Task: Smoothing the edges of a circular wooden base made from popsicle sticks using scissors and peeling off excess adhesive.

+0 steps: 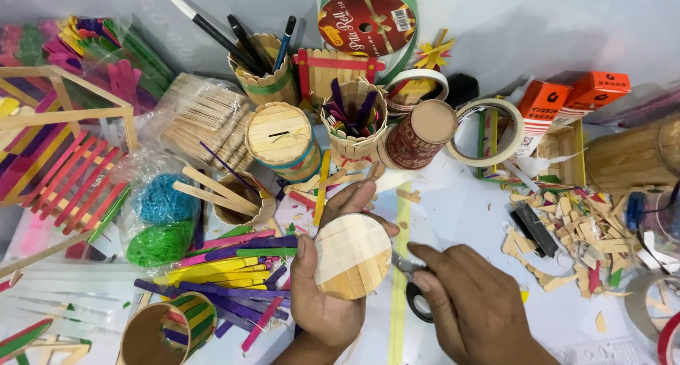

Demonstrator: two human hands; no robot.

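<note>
Above the table, left hand (pixel 322 294) gripping wooden disc (pixel 352 256), right hand (pixel 476 305) working scissors (pixel 413 283)

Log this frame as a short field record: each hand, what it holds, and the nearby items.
left hand: holds a round disc of wooden sticks
right hand: grips scissors, blades at the disc's right edge
near left: coloured craft sticks, stick-clad cup
near right: heap of stick offcuts
behind: stick-built pen holder, tape roll

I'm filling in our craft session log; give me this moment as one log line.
left hand: holds round stick disc | right hand: grips scissors at disc edge | nearby: coloured sticks, wood scraps
</note>
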